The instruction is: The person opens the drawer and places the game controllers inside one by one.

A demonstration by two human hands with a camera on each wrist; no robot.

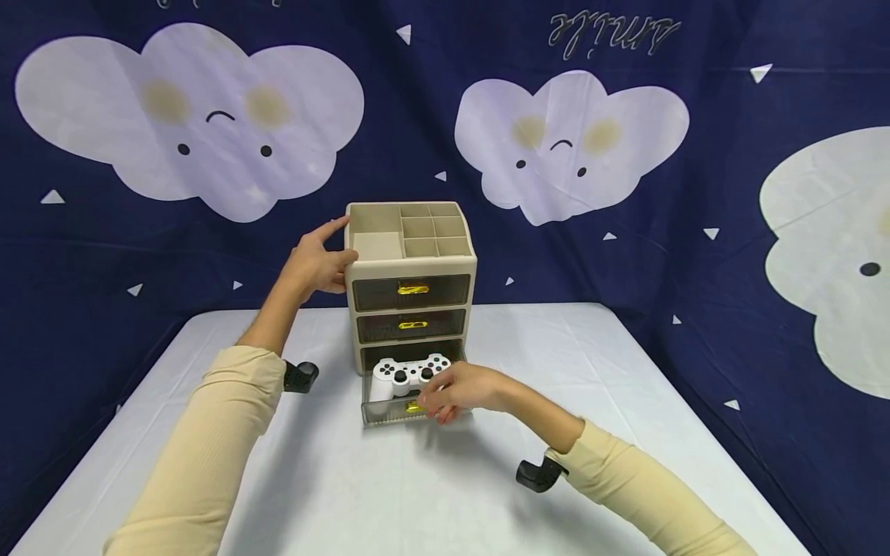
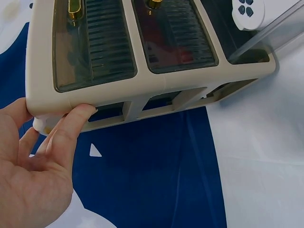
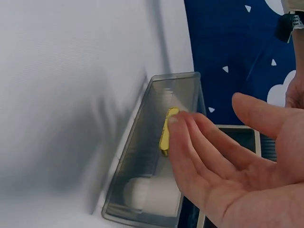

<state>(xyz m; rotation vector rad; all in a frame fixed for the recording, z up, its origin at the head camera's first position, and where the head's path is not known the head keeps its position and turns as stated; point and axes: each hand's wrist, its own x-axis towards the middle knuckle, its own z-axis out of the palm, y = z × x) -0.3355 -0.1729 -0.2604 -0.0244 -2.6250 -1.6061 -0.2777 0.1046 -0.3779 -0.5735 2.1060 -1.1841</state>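
A beige desktop drawer organizer [image 1: 412, 266] stands upright with its lowest clear drawer [image 1: 385, 413] pulled out. In that drawer lies a white game controller [image 1: 410, 372]. My left hand [image 1: 316, 266] holds the organizer's upper left corner; in the left wrist view, its fingers [image 2: 78, 118] touch the side edge. My right hand [image 1: 462, 390] is in front of the drawer, palm toward it. Its fingers are nearly straight, the thumb stands apart, and the fingertips lie at the gold handle [image 3: 166, 133]. Whether they touch it I cannot tell.
The organizer stands on a white-covered table [image 1: 556, 363]. Two upper drawers with gold handles [image 1: 413, 324] are closed, and divided compartments [image 1: 434, 229] form its top. Behind hangs a dark blue cloth [image 1: 410, 116] printed with clouds.
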